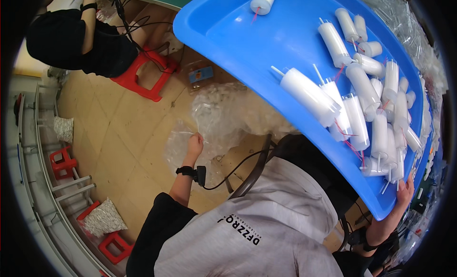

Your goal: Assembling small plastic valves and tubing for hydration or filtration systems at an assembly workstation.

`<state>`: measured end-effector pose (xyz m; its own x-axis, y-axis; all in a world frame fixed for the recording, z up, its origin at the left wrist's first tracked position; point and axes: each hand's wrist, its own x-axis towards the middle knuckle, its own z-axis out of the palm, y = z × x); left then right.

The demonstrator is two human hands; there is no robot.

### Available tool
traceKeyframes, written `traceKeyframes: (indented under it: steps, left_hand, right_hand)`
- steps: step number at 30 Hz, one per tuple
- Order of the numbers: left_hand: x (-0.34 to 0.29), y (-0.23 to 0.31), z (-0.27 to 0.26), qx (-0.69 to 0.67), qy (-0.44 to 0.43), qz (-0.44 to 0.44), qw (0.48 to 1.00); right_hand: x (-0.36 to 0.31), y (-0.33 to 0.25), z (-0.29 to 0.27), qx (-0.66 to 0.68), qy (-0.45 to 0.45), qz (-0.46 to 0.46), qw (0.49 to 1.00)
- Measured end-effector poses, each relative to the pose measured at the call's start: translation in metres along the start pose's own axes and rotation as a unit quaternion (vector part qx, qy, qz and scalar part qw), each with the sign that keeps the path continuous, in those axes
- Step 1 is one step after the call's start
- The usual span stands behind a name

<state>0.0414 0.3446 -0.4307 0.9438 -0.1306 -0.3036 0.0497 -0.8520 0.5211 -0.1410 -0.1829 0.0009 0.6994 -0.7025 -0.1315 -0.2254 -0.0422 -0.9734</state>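
A large blue plastic tray (228,34) tilts across the upper right. My right hand (404,193) grips its near right corner, fingers over the rim. Several white cylinders (364,89) with clear sleeves, thin white stems and red wires lie heaped toward the tray's right side. One more cylinder (263,1) rests alone by the far edge. My left hand (195,144) is out to the left, closed, in front of clear plastic bags (214,108). Whether it pinches any of that plastic is hidden. A black strap with a small device (201,175) sits on the left wrist.
A person in black (90,41) sits at the upper left on a red stool (147,81). Black cables (128,22) hang near them. Along the left wall stand metal rails, red stools (114,246) and filled bags (104,217). Clear plastic material (404,20) is piled beyond the tray.
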Motion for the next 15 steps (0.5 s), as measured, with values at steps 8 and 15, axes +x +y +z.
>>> traceKeyframes:
  steps: [8, 15]
  left_hand:
    - [-0.022, 0.006, 0.062, -0.015, 0.005, 0.024, 1.000]
    - [0.015, -0.060, 0.041, -0.126, 0.058, 0.020, 0.990]
  right_hand:
    - [-0.002, 0.048, -0.129, 0.013, -0.116, -0.066, 0.991]
    - [-0.007, 0.030, -0.153, -0.059, 0.035, -0.150, 0.986]
